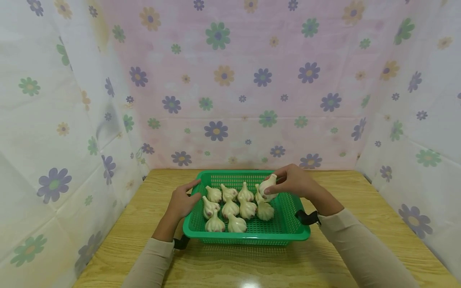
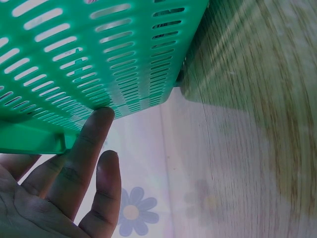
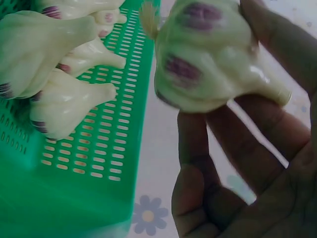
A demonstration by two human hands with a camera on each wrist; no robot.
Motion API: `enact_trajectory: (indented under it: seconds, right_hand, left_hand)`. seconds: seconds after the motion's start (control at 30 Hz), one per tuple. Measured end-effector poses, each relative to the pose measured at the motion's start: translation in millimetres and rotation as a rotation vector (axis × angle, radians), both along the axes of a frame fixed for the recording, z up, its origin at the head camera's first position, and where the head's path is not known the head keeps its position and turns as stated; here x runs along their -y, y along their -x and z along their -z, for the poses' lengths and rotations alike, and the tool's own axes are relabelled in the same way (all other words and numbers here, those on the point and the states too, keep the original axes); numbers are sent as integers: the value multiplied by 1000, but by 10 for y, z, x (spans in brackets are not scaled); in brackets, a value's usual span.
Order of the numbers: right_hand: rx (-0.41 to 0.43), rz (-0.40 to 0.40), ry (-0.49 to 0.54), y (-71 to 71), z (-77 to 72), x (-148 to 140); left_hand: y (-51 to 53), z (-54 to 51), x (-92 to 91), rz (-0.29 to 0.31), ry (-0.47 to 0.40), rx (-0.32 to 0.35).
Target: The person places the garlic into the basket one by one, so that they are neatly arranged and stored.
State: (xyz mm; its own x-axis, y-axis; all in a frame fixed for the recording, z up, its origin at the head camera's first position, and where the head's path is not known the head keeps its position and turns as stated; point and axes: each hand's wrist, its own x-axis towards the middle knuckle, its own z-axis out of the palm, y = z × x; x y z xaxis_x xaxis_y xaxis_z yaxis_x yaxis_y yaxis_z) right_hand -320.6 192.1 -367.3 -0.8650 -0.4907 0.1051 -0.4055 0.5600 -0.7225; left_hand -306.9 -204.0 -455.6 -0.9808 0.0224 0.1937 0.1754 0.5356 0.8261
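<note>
A green plastic basket point(image 1: 248, 236) holds several pale garlic bulbs point(image 1: 230, 209) with purple marks, laid roughly in rows. My right hand point(image 1: 297, 182) pinches one garlic bulb point(image 1: 268, 186) between thumb and fingers, raised over the basket's back right part. Close up in the right wrist view, that bulb point(image 3: 208, 59) shows purple patches and a tuft of roots, and the fingers beneath it are bent. At the basket's left side, my left hand point(image 1: 183, 201) rests against the rim. Its fairly straight fingers point(image 2: 81, 158) touch the slotted outer wall in the left wrist view.
The basket stands on a wood-grain table point(image 1: 144, 216). Flower-printed cloth point(image 1: 234, 100) hangs at the back and on both sides. Black straps point(image 1: 306, 218) circle both wrists. Inside the basket, bare slotted floor point(image 1: 277, 228) shows at the front right.
</note>
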Motion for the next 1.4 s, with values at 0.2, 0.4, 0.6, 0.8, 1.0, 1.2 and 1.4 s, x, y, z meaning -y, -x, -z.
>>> enact_trajectory:
  seconds: [0.2,0.4,0.6,0.8,1.0,1.2,1.4]
  right_hand:
    - [71,-205,-7,68,82,49]
    - [91,-386,-42,130,163,133]
    - [105,-513,-94,180,237,223]
    - [131,-607,-140,235,304,297]
    - [169,-632,-140,258,362,343]
    - [189,-616,-183,250,387,392]
    - [235,-578,-232,223,403,437]
  left_hand:
    - [0,-6,0,3,-4,0]
    - [10,12,10,8,9,-8]
    - [15,35,26,14,15,-2]
    - [20,31,28,15,9,-11]
    - [29,44,27,19,15,-8]
    - [37,49,30,15,13,-7]
    - [43,50,34,15,10,-5]
